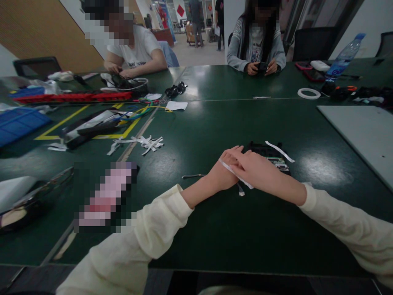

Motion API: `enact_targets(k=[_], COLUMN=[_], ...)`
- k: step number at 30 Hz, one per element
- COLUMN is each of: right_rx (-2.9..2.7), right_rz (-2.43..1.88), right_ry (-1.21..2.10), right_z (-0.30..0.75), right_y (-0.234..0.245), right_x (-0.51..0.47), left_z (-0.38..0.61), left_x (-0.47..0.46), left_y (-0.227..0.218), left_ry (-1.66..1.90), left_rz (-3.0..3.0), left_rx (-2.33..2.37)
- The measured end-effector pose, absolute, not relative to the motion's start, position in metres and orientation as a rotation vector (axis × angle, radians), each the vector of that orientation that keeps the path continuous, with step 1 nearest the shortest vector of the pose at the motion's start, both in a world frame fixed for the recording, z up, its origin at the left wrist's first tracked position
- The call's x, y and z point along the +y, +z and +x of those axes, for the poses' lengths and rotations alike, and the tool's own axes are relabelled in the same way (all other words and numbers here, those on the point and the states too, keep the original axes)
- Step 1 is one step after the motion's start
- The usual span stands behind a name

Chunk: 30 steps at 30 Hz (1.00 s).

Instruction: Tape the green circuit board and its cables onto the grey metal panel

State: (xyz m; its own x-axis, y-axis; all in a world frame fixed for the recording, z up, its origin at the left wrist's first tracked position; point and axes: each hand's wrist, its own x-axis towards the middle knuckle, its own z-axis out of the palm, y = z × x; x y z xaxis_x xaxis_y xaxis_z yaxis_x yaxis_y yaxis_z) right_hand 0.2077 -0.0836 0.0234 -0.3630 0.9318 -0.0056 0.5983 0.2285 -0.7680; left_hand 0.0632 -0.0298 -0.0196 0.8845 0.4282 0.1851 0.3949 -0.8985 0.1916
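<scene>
My left hand (223, 171) is low over the table, fingers closed together and partly covered by my right hand. What it holds, if anything, is hidden. My right hand (259, 168) crosses over it, with its fingers closed on a thin white strip (246, 183) that runs along the back of my left hand. Just beyond the hands lies a black device with an exposed green circuit board (278, 162), partly hidden by my right hand. A second white strip (280, 150) rests across it. Below the hands a cable end with a white connector (241, 191) sticks out; a thin cable (193, 176) lies left.
Loose white strips (150, 143) and a blurred phone-like object (107, 194) lie to the left. A grey panel (359, 139) lies right, near a white tape roll (308, 94) and a tilted water bottle (345, 57). Two people sit across the table.
</scene>
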Motion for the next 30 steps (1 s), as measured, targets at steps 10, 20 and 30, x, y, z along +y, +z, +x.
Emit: enact_targets(k=[10,20,30], right_rx=[-1.756,-2.293,-2.172], right_rz=[-1.205,-1.770,-1.813], right_ry=[1.294,0.433,0.412], right_z=[0.223,0.191,0.263], right_y=[0.032,0.030,0.064], right_x=[-0.089,-0.096,-0.098], left_z=[0.067,0.061,0.069], left_x=[-0.030,-0.031,-0.026], left_y=[-0.022,-0.019,-0.019], left_ry=[0.435,0.353,0.468], left_rz=[2.827,2.800,2.799], left_rx=[0.678,0.670,0.699])
